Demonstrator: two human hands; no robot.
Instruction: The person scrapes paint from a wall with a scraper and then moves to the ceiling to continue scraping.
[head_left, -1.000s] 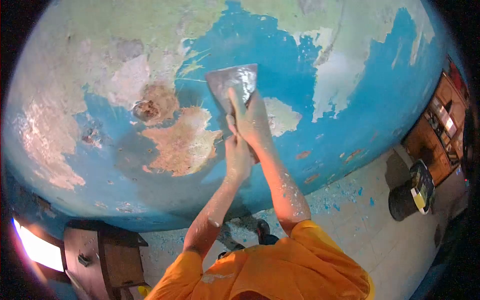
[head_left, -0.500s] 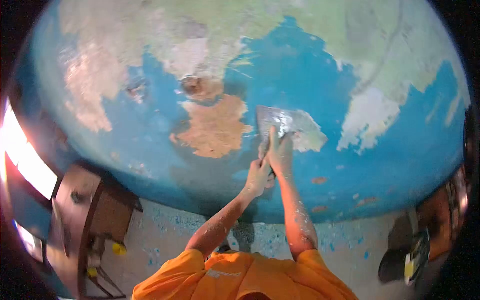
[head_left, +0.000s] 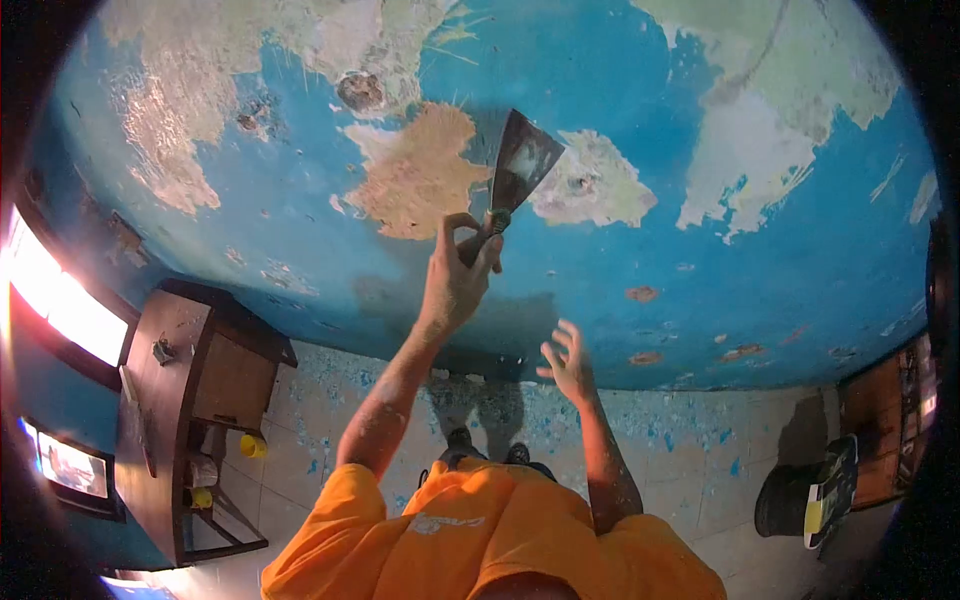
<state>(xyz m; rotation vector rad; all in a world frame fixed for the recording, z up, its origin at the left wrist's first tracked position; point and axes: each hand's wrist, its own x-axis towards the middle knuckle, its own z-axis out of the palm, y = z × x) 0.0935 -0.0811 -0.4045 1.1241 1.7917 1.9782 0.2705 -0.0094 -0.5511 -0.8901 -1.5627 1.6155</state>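
Note:
My left hand [head_left: 457, 272] is closed around the handle of a paint scraper [head_left: 525, 160], a wide metal blade held up in front of the blue wall [head_left: 580, 95]. Pale smears mark the blade. To the left of the blade is a tan patch of bare plaster [head_left: 415, 175]; a whitish-green peeled patch [head_left: 592, 180] lies to its right. My right hand [head_left: 570, 365] is lower and apart from the tool, its fingers spread and holding nothing.
A brown wooden desk [head_left: 160, 390] stands at the left, with a yellow cup-like thing [head_left: 253, 446] beside it. Blue paint flakes lie on the tiled floor [head_left: 690, 450] along the wall's foot. A dark chair-like object [head_left: 810, 490] is at the right.
My right hand has let go of the scraper and dropped lower. The left hand has lifted the scraper off the peeled patch and turned its blade upward. The view has tilted down.

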